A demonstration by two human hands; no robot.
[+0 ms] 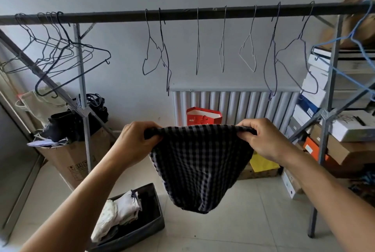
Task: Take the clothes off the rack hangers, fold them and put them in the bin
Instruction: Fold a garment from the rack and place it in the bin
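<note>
Your left hand [135, 140] and right hand [261, 138] each pinch a top corner of the checked cloth [199, 166], which hangs in the air above the floor, right of the bin [154, 225]. Keep the top edge tight and level, then fold it evenly before lowering it onto the folded clothes [117, 213].

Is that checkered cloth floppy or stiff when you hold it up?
Probably floppy: the checkered cloth sags in a deep curve between the left hand and the right hand. It is likely light too, since two grips at its top edge carry it all.
</note>
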